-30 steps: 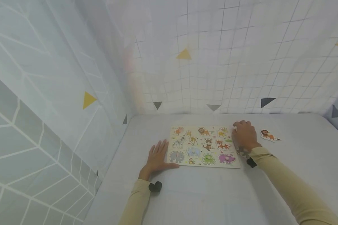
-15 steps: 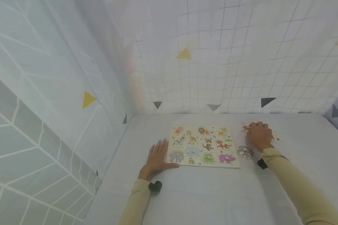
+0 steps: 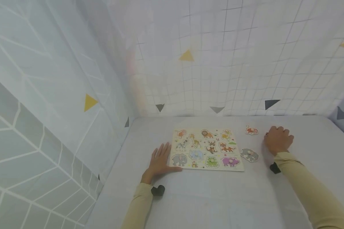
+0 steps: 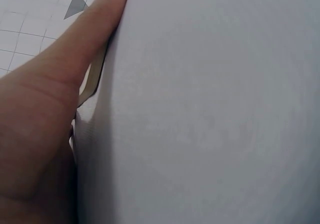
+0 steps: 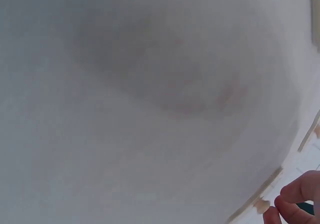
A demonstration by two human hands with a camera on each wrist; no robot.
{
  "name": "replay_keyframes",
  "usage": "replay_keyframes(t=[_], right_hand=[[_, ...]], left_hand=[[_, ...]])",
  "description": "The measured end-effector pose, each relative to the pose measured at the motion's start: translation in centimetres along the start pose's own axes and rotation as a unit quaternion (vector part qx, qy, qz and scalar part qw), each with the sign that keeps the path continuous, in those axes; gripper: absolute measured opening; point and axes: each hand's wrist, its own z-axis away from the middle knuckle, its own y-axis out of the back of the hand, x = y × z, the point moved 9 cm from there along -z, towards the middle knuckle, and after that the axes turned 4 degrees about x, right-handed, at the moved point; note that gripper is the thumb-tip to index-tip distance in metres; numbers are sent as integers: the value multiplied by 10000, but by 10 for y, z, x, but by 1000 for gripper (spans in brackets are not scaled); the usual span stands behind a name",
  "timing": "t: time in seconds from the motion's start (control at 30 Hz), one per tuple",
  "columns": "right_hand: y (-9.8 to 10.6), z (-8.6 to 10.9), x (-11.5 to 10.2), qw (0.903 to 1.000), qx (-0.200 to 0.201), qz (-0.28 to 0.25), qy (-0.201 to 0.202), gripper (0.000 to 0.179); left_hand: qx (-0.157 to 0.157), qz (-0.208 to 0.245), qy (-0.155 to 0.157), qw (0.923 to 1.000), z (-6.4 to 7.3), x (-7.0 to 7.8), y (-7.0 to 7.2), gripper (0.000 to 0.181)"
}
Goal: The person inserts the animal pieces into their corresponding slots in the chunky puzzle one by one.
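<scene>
An animal puzzle board (image 3: 206, 169) lies flat on the table, bearing pictures of animals. Spread along its left edge is my left hand (image 3: 159, 160), fingers straight and thumb against the lower left corner. The left wrist view shows that thumb (image 4: 75, 39) along the board's edge. To the right, my right hand (image 3: 278, 140) is over the lion piece and hides most of it. In the right wrist view its curled fingertips (image 5: 292, 199) are right beside a wooden knob (image 5: 262, 205); whether they pinch it is unclear. An elephant piece (image 3: 249, 155) and a monkey piece (image 3: 251, 130) lie between board and hand.
The white table (image 3: 206, 197) reaches a patterned cloth wall (image 3: 218, 89) at the back. Another cloth side (image 3: 60, 143) stands on the left. A black camera mount sits on each wrist, such as the left mount (image 3: 158, 190).
My right hand has moved right, from beside the board over the monkey piece to the lion piece. The monkey and elephant pieces are now uncovered. My left hand stays in place.
</scene>
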Motion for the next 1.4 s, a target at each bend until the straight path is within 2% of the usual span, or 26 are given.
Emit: replay_keyframes(t=[0.3,0.47,0.77,1.07,1.2,1.4], right_hand=[[-7,1,22,9979,-431,175,-447,43],[-8,0,24,9975,-486,281,-436,39],[-2,2,15,9985,-351,287,-306,36],[3,-7,-18,9998,147,81,46,42],[7,-6,-45,9992,260,40,317,45],[13,-1,-87,9955,521,-310,729,36]], left_hand=[[-15,-44,28,10000,0,-2,-2,125],[-12,6,25,10000,-2,-4,-5,126],[-2,-6,0,10000,-4,-7,-10,128],[-30,-49,28,10000,-3,-7,-5,127],[78,40,-67,9999,-3,-5,-5,128],[63,64,-60,9999,-3,-7,-6,128]])
